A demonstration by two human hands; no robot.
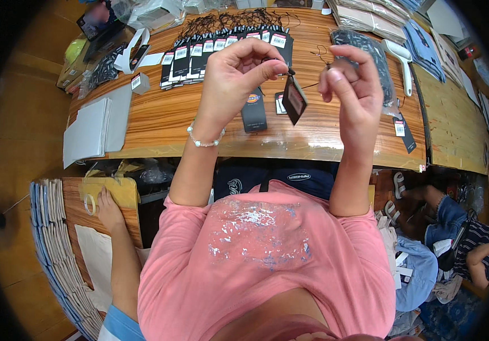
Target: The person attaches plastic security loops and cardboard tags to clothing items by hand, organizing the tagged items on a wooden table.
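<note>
Black cord [291, 73] is pinched between thumb and forefinger of the left hand [234, 71]; hang tag [294, 104] dangles from it, tilted, above the counter [168, 128]. Right hand [357, 91] is level with it, fingers curled, thumb near forefinger; a thin dark line runs toward it from the tag, can't tell if it's gripped. Below the left hand, dark loose tag [254, 116] lies flat near the counter's front edge. Beyond: overlapping rows of black tags [199, 55] with white-and-red labels, cords bunched at the back. Left side: small white box [140, 83], then paper stack [87, 129]. Right side: plastic-bagged dark items [364, 54], white handheld tool [399, 57] just beside. Lower left, a co-worker's hand [110, 211] rests by a tape roll [89, 203].
</note>
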